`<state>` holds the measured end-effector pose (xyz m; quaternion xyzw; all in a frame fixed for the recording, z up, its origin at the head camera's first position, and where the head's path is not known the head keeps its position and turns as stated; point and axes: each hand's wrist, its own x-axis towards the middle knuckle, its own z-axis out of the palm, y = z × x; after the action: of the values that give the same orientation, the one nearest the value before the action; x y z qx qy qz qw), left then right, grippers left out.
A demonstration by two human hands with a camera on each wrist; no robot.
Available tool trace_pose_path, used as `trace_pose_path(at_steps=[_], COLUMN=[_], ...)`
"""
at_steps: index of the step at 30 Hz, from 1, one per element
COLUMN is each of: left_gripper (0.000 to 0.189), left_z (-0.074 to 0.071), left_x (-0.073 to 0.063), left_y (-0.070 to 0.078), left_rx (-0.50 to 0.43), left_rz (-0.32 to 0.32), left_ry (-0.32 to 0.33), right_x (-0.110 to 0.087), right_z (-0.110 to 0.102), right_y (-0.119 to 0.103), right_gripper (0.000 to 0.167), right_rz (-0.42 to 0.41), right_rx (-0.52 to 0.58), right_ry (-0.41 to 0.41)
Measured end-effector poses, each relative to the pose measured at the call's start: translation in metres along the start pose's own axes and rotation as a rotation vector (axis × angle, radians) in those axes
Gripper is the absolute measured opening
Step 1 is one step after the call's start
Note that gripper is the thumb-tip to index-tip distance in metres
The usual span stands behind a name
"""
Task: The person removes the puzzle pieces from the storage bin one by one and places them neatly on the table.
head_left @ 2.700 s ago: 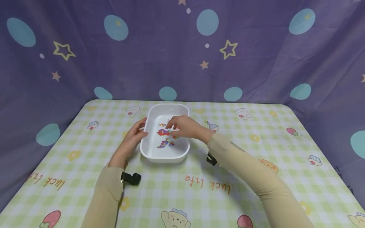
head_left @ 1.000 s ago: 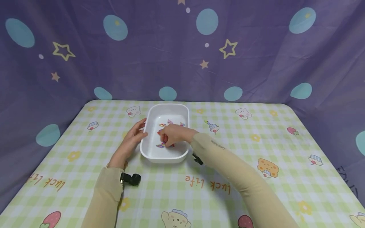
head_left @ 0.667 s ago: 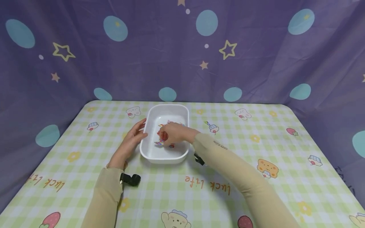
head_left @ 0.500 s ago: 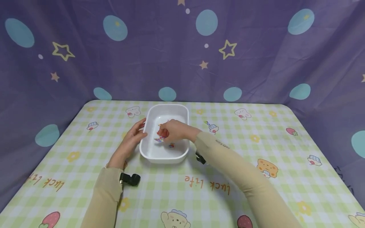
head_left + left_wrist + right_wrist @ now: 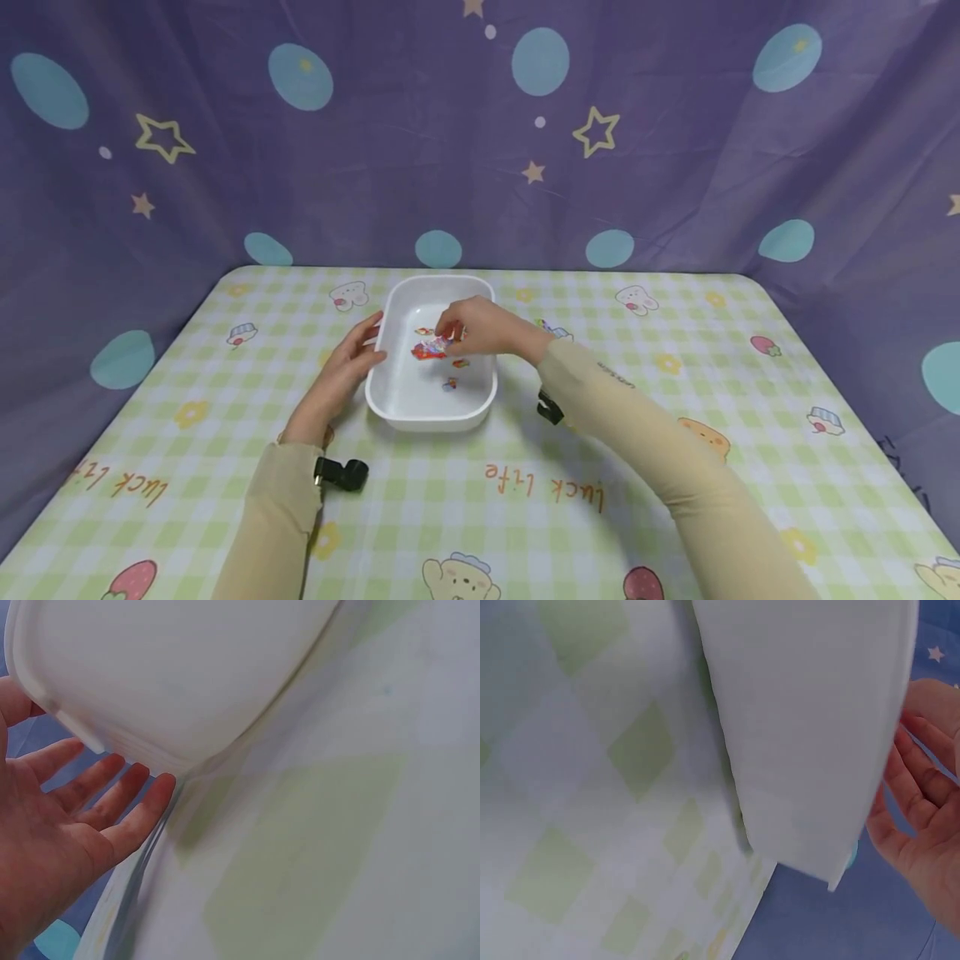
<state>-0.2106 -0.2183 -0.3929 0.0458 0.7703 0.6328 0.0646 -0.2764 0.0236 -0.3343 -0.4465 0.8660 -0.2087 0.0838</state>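
A white plastic tub (image 5: 431, 408) stands on the table with small, brightly patterned pieces inside. A red and purple cluster of them (image 5: 429, 350) lies in the middle. My left hand (image 5: 339, 379) rests against the tub's left side, fingers mostly straight, fingertips at the wall in the left wrist view. Over the tub's right half is my right hand (image 5: 483, 325), its fingers bent and thumb apart from them, fingertips right by the cluster. In the right wrist view the tub wall hides those fingertips.
Single pieces lie apart in the tub: one (image 5: 424, 332) behind the cluster, another (image 5: 450, 384) nearer its front. A green checked tablecloth (image 5: 420, 508) with printed figures covers the table. Behind hangs a purple curtain (image 5: 420, 150).
My right hand has gone down onto the pieces, drawn a multicoloured one from the tub's front up to the red one, then lifted and spread its fingers. The left hand has stayed in place.
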Motion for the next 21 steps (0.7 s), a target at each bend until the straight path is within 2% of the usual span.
trace_pose_path(at_steps=[9,15,21], left_gripper=[0.065,0.065,0.064], left_z=[-0.001,-0.001,0.000], left_x=[-0.003,-0.002,0.000], left_y=[-0.002,-0.002,0.001], left_rx=[0.012,0.005,0.011], left_rz=[-0.007,0.004,-0.001], left_ry=[0.002,-0.004,-0.001], right_x=[-0.016,-0.029,-0.045], right_z=[-0.014,-0.021,-0.028], right_y=[0.014,0.026,0.043], right_gripper=[0.023,0.021,0.026], right_rz=[0.017,0.060,0.113], right_rx=[0.045,0.081,0.096], right_ry=[0.084,0.129,0.179])
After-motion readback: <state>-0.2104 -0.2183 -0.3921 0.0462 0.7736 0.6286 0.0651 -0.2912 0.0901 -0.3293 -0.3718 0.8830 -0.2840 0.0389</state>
